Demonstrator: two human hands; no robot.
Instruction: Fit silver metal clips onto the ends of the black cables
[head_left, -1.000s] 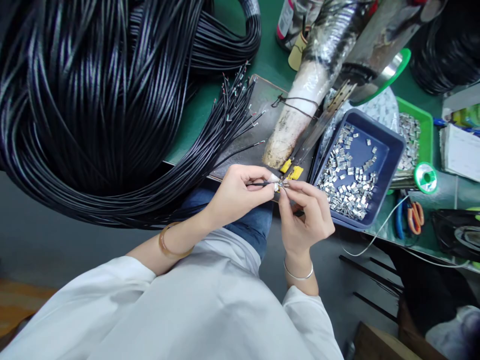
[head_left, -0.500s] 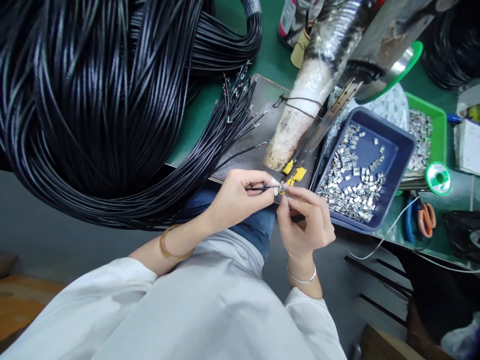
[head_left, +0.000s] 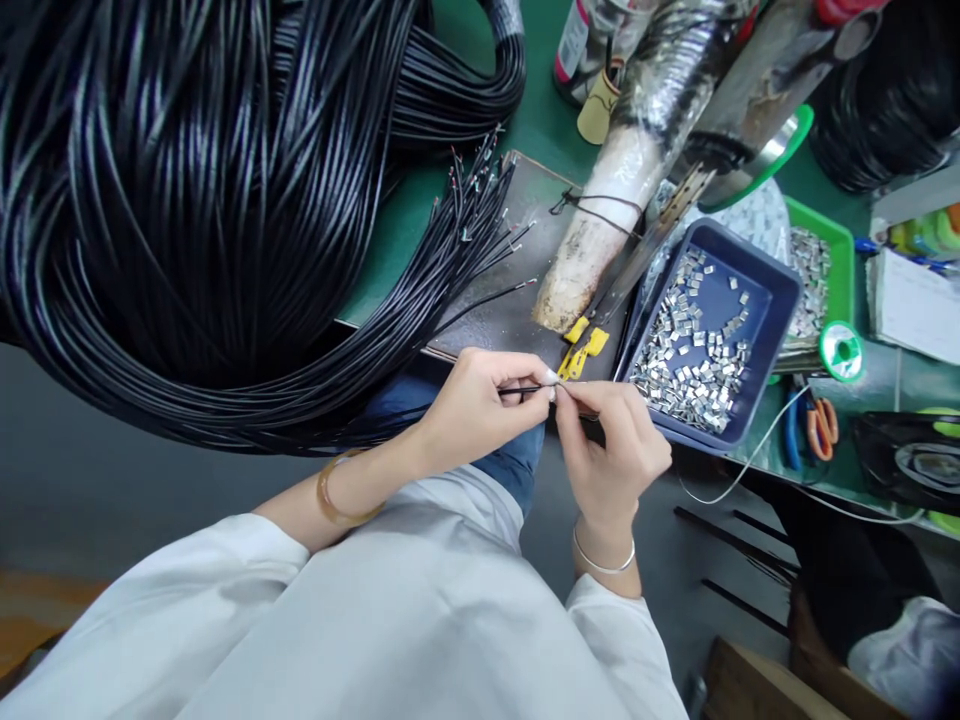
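Note:
My left hand is closed in a pinch on a thin black cable, close to its end. The cable runs across between thumb and forefinger. My right hand meets it there, thumb and forefinger pinched on the cable's tip; any small part between those fingertips is hidden. Just beyond the fingers are yellow clip-like pieces at the bench edge. A blue tray of small silvery metal shells stands to the right of my right hand. Stripped cable ends lie fanned out beyond my left hand.
A large bundle of black cables fills the left side. A wrapped, pale tube slants over the dark board. On the right are a green tray, a solder spool, pliers and a person's sleeve.
My right fingers have closed in against the cable end, covering the small shiny bit seen there before. The view has shifted slightly, so the trays sit further left.

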